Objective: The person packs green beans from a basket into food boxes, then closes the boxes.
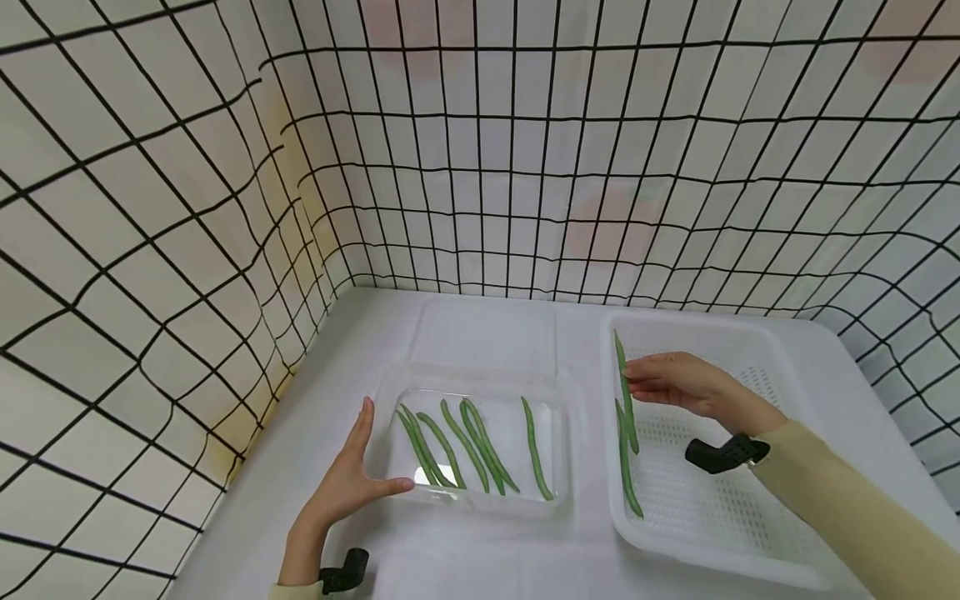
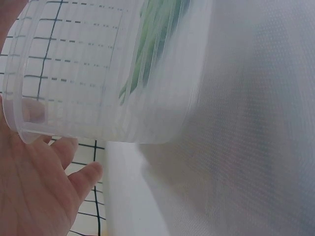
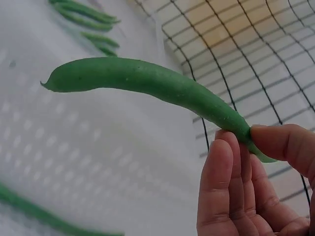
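Fingers [image 1: 649,367] of right hand [image 1: 686,387], head view on my feed: pinching green bean [image 1: 622,354] at left wall of white perforated basket [image 1: 693,504]; second bean [image 1: 624,467] beside it. Left hand [image 1: 341,492] spread, thumb wide of fingers, at near-left corner of clear container [image 1: 505,417], several beans [image 1: 534,450] inside. Black wire mesh [image 1: 512,117] behind.

Left wrist view: I see hand at container rim, fingers partly hidden behind wall.

Right wrist view: I see thumb and fingertips pinching curved bean near one end.
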`<act>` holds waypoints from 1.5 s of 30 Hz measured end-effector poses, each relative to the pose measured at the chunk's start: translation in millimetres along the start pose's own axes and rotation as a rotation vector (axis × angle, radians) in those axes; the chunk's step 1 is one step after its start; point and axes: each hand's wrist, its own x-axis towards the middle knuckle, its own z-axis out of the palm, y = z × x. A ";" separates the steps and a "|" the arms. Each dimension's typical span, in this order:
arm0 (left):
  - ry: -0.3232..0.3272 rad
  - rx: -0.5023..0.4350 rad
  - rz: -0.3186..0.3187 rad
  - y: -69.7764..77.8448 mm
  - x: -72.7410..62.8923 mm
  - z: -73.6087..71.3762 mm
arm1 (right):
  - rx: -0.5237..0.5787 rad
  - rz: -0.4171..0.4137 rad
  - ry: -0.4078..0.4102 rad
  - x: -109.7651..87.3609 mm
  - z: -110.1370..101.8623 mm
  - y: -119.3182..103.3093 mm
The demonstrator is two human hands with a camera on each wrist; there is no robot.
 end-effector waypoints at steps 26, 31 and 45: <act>0.000 -0.026 0.002 0.6 0.1 0.3 | -0.054 0.068 -0.088 63.0 116.9 3.9; 0.005 -0.019 -0.001 0.5 0.4 -0.5 | -0.085 0.058 -0.061 60.0 113.7 7.9; -0.010 -0.034 -0.006 1.1 0.1 -1.3 | -0.087 0.007 0.031 33.4 59.9 1.9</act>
